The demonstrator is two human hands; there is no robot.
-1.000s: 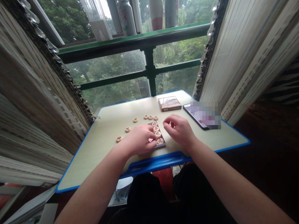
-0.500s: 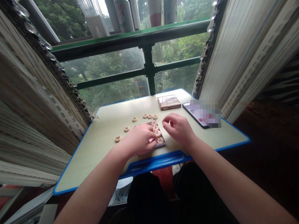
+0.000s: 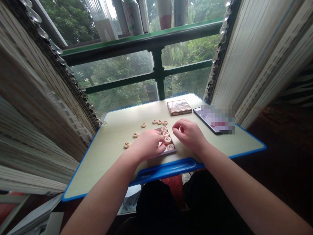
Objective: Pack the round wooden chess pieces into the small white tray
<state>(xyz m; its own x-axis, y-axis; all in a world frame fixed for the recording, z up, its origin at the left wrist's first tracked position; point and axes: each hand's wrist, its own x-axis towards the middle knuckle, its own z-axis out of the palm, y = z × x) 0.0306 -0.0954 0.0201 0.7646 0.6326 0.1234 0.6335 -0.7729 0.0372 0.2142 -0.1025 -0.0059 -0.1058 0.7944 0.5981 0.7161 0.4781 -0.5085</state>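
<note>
A shallow box tray (image 3: 171, 151) lies on the small table (image 3: 114, 130) in front of me, with a column of round wooden chess pieces (image 3: 167, 139) along its right side. My left hand (image 3: 147, 145) rests over the tray's left part, fingers curled down so that what they touch is hidden. My right hand (image 3: 189, 135) sits just right of the tray, fingers curled in a pinch near the top of the column. Several loose pieces (image 3: 159, 122) lie on the table beyond and left of the tray, one (image 3: 126, 144) farthest left.
A brown box lid (image 3: 179, 107) and a phone (image 3: 207, 119) lie at the table's far right. The table has a blue rim with a handle slot (image 3: 166, 169) at the near edge. Curtains hang on both sides, and bottles (image 3: 133, 16) stand on the window ledge.
Both hands stay almost still on and beside the tray; only the camera view shifts slightly.
</note>
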